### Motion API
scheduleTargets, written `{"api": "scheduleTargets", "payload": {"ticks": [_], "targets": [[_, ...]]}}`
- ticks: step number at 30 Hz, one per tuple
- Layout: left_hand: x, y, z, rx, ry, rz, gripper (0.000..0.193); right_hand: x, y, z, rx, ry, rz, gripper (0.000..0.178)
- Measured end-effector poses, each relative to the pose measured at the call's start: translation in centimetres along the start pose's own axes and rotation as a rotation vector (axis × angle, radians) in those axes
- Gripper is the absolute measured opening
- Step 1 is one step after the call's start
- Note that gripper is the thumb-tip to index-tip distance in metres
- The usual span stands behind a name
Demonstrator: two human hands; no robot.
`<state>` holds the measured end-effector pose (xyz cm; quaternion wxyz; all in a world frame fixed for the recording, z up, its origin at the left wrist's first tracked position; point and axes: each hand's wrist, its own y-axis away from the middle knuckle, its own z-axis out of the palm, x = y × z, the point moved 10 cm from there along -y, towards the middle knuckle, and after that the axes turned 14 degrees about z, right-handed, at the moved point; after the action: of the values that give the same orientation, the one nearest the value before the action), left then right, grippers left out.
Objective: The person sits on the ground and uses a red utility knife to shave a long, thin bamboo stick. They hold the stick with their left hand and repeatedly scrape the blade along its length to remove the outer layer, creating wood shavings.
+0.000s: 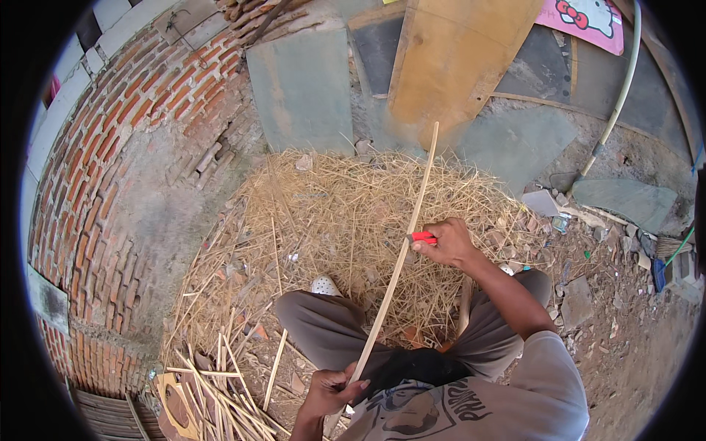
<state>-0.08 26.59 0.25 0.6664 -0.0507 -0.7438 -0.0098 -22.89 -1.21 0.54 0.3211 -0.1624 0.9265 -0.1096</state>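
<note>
A long pale bamboo strip (398, 275) slants up and away from my lap, its far end near the leaning boards. My left hand (329, 391) is closed around its near part, low by my left thigh. Farther up the strip, my right hand (450, 244) grips a red-handled tool (424, 237), held against the strip's right edge. The tool's blade or tip cannot be made out. Thin straw-like shavings (353, 213) cover the ground beyond and beneath my bent legs.
Several cut strips (220, 393) lie piled at the lower left, by a flat tan board (176, 404). A worn brick wall (110, 198) rises on the left. Grey panels (301, 92) and a brown board (456, 66) lean at the back. Rubble (577, 301) lies to the right.
</note>
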Motion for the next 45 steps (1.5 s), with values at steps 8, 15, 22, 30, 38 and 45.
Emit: {"api": "scheduleTargets", "payload": {"ticks": [8,15,22,30,38,45], "targets": [[0.6,-0.3,0.0,-0.067,-0.083,0.104,0.025,1.7,-0.9,-1.3,0.038,-0.040,0.077,0.068],[1.5,0.0,0.8,-0.139,-0.118,0.076,0.027,8.0,-3.4,-3.7,0.108,-0.141,0.360,0.065],[2.7,0.0,0.3,-0.144,-0.259,0.129,0.031,2.6,-1.2,-1.1,0.059,0.048,0.019,0.067],[1.6,1.1,0.8,-0.157,-0.082,0.061,0.023,9.8,-3.6,-2.8,0.106,-0.138,0.377,0.068],[1.5,3.3,-0.2,-0.230,-0.174,0.095,0.035,5.4,-1.7,-3.5,0.096,-0.103,0.191,0.062],[2.3,2.4,0.2,-0.246,-0.199,0.086,0.036,7.0,-2.7,-3.7,0.081,-0.156,0.317,0.061]]}}
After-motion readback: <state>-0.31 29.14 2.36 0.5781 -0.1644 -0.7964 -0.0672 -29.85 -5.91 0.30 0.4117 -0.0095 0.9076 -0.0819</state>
